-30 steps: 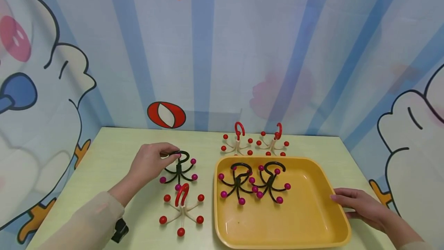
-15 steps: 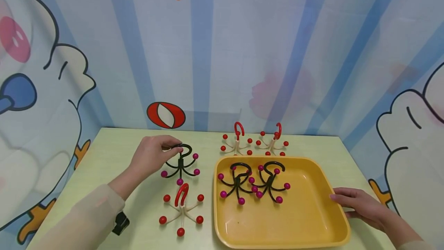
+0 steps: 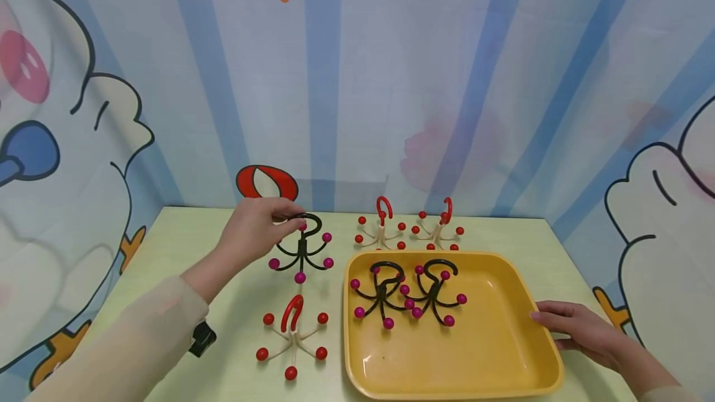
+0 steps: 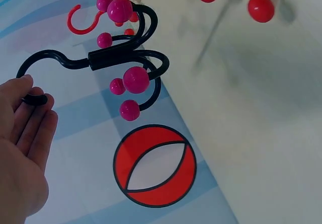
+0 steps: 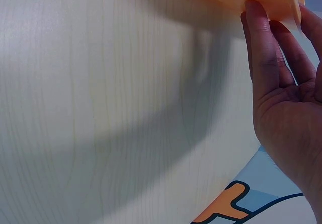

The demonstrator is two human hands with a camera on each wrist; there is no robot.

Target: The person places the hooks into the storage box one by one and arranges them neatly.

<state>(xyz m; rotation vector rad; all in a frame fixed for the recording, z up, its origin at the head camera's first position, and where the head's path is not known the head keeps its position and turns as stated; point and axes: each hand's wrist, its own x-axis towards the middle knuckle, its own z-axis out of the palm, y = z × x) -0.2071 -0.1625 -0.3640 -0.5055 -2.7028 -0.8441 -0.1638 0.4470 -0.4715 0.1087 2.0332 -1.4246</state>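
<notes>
Risk I see: left hand (image 3: 251,231) pinches only hook loop of black hanger (image 3: 302,252), lifted above table left of yellow tray (image 3: 536,352); prongs may snag two black hangers (image 3: 408,293) inside. Right hand (image 3: 575,327), fingers flat, steadies tray's right rim.

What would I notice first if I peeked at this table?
A left hand pinches the hook of a black hanger with pink balls, held above the pale green table. To its right, a yellow tray holds two more black ones, and the right hand touches the tray's right rim.
</notes>
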